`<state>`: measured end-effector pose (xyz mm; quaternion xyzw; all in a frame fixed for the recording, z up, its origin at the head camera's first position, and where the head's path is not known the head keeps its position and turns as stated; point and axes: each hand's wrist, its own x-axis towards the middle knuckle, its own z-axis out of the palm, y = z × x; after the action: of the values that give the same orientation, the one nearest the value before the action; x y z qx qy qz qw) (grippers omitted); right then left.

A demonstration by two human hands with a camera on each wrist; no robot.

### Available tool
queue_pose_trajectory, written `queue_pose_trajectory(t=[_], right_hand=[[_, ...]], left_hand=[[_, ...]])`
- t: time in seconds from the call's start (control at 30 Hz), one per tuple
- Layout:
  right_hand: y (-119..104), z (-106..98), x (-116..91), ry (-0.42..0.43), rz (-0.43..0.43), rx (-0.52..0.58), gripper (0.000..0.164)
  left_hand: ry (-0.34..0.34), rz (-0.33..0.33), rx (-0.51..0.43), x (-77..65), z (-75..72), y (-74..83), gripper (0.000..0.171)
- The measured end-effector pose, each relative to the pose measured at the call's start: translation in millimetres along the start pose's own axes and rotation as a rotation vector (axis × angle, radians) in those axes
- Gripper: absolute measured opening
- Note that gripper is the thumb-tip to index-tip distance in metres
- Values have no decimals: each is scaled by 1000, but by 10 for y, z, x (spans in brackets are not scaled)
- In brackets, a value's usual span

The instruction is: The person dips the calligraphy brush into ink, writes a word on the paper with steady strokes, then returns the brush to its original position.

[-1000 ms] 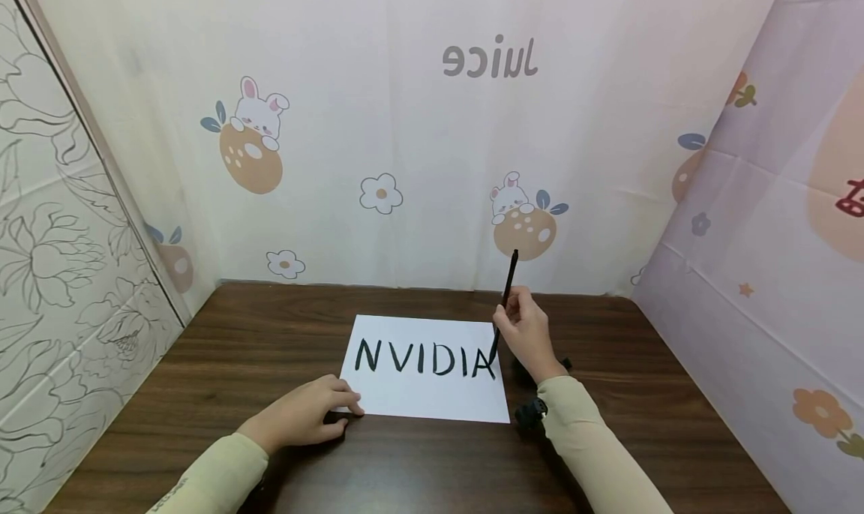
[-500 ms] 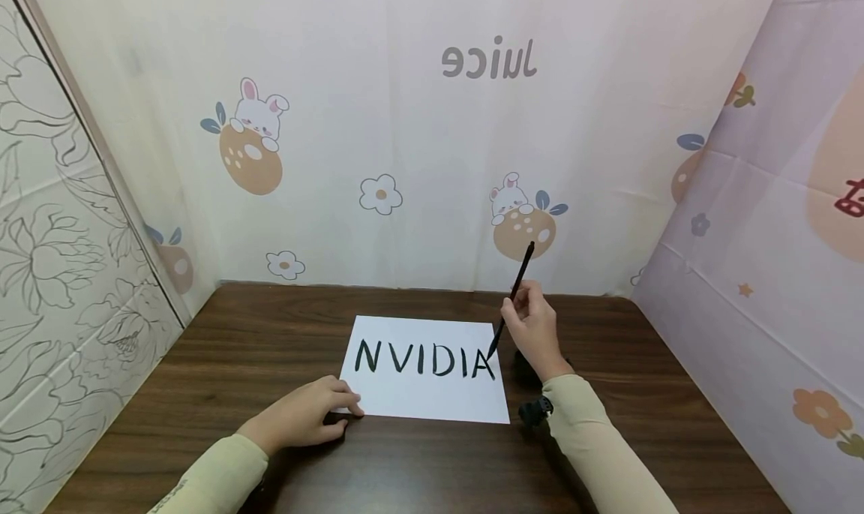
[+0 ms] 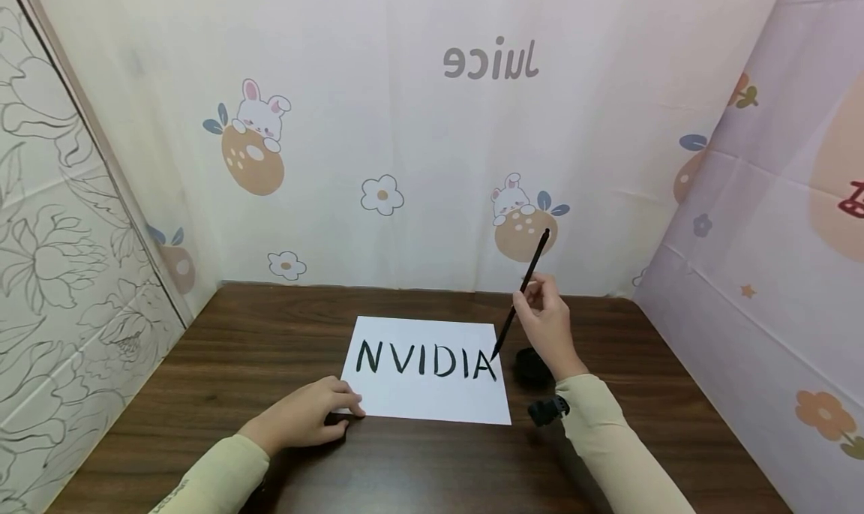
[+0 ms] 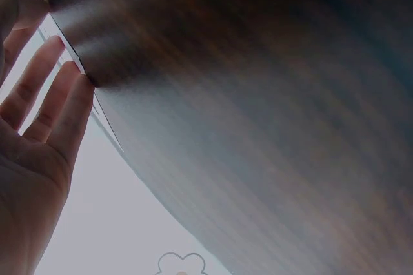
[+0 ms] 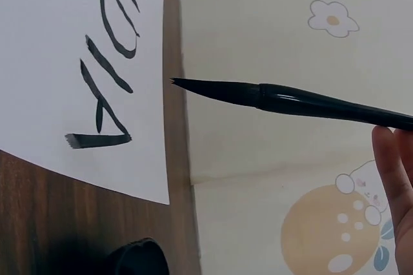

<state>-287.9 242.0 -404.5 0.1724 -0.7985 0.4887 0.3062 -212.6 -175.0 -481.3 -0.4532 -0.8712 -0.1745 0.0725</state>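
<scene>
A sheet of white paper [image 3: 432, 401] lies on the table with NVIDIA brushed across it in black strokes. My left hand [image 3: 307, 413] rests at its near left corner, its fingers fairly straight on the sheet's edge in the left wrist view. My right hand [image 3: 550, 323] pinches a black calligraphy brush [image 3: 534, 263] by its handle, beyond the paper's right side. Tilted, the brush points down and left; in the right wrist view its dark bristle tip [image 5: 193, 88] appears lifted clear of the paper. The last letter A [image 5: 106, 117] is near the paper's right edge.
A dark round object, perhaps an ink pot [image 3: 532, 368], stands right of the paper, partly seen in the right wrist view. A black device [image 3: 548, 410] is strapped at the right wrist. Printed curtains [image 3: 337, 124] close off the back and sides of the brown table [image 3: 236, 349].
My right hand has moved right and slightly up with the brush, which leans further right and has come off the paper. The left hand and the paper stay put.
</scene>
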Motion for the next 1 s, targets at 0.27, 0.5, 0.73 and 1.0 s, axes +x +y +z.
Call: queue_pose_trajectory(t=[0.27, 0.5, 0.73, 1.0], right_hand=[[-450, -173, 27, -23, -23, 6, 28], [-542, -288, 59, -35, -40, -15, 32], [-369, -378, 103, -53, -60, -30, 35], [-110, -556, 180, -73, -50, -124, 45]], left_hand=[[-18, -12, -6, 7, -23, 18, 24], [-9, -9, -2, 6, -28, 24, 24], [-23, -9, -11, 2, -25, 34, 24], [-34, -22, -13, 8, -26, 23, 24]])
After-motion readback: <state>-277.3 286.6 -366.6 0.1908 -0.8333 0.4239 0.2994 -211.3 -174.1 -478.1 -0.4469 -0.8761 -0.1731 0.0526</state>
